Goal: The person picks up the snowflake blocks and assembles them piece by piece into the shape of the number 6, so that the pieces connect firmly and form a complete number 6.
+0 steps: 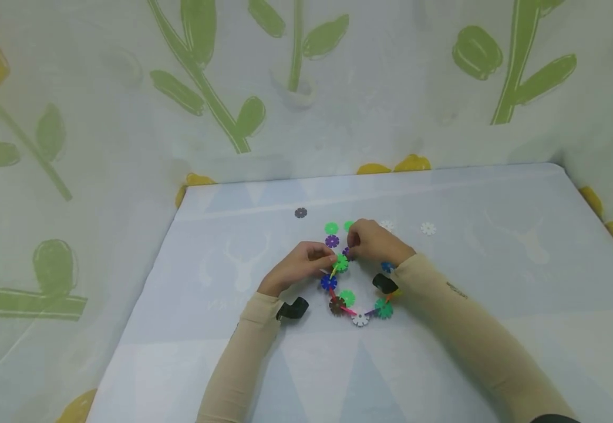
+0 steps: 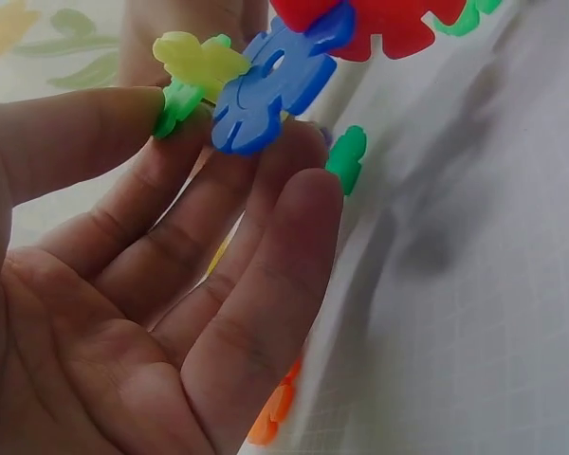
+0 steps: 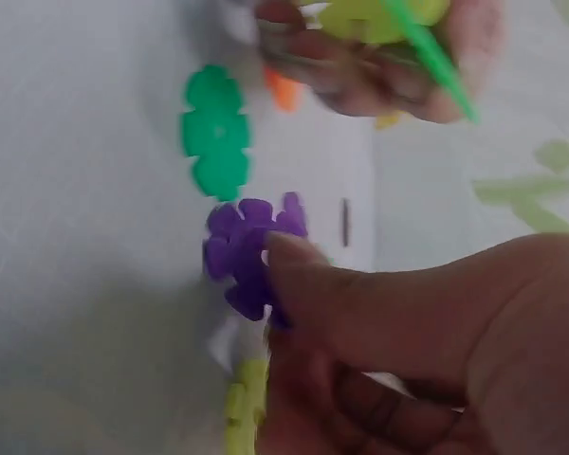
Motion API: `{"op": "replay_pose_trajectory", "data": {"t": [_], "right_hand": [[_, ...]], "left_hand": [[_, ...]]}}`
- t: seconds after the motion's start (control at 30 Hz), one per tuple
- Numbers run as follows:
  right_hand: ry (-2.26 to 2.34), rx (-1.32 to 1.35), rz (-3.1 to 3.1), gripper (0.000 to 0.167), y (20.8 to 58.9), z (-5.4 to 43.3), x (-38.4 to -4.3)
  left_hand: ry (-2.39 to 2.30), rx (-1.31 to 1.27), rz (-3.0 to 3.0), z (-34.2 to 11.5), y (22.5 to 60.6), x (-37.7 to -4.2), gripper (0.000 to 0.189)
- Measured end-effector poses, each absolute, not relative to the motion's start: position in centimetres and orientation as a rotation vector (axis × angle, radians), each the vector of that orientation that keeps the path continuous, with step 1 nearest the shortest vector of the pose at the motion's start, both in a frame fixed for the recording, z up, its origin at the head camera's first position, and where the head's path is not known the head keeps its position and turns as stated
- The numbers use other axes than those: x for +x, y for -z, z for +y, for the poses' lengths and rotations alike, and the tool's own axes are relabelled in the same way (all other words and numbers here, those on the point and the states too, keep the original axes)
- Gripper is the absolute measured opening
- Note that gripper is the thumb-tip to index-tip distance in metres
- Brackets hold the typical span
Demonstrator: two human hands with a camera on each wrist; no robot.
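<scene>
My left hand (image 1: 302, 265) pinches a green notched plastic disc (image 1: 341, 263) between thumb and fingers, at the upper left end of a curved chain of interlocked discs. In the left wrist view a yellow disc (image 2: 199, 64) joins that green one to a blue disc (image 2: 275, 81), with a red disc (image 2: 389, 28) beyond. Brown (image 1: 337, 305), white (image 1: 360, 319) and teal discs (image 1: 384, 308) follow along the curve. Close beside the green disc, my right hand (image 1: 375, 239) pinches a purple disc (image 3: 237, 246) between thumb and fingers. The right forearm hides part of the chain.
Loose discs lie around the hands: a dark one (image 1: 300, 212), a light green one (image 1: 331, 228), a purple one (image 1: 332, 241) and a white one (image 1: 428, 228). A green disc (image 1: 347, 298) lies inside the curve. Leaf-patterned cloth (image 1: 338, 129) rises behind the table (image 1: 190, 317).
</scene>
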State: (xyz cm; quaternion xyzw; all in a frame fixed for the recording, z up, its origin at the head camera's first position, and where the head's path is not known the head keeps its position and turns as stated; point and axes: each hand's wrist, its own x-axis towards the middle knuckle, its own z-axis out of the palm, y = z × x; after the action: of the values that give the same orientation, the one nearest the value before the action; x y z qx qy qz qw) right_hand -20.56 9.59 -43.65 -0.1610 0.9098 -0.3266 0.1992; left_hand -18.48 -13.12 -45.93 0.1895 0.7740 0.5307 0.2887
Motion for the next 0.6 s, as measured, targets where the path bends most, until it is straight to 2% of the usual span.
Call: {"op": "replay_pose_trajectory", "data": {"t": [0.1,0.27,0.6], "right_hand": [[1.052,-0.511,2.508,0.007,43.3,10.5,-20.5],[1.226,-0.589,2.476,0.013,43.1,12.3,-19.8],[1.288,-0.684,2.423,0.005,43.3,13.1,-18.5]], "left_hand": [[-1.414,0.497,2.067,-13.2,45.7,-18.4,0.022],[-1.406,0.495,2.063,-13.0,46.0,-18.4,0.024],[-1.384,0.446,2.085,-12.9,46.2,-18.5,0.024]]}}
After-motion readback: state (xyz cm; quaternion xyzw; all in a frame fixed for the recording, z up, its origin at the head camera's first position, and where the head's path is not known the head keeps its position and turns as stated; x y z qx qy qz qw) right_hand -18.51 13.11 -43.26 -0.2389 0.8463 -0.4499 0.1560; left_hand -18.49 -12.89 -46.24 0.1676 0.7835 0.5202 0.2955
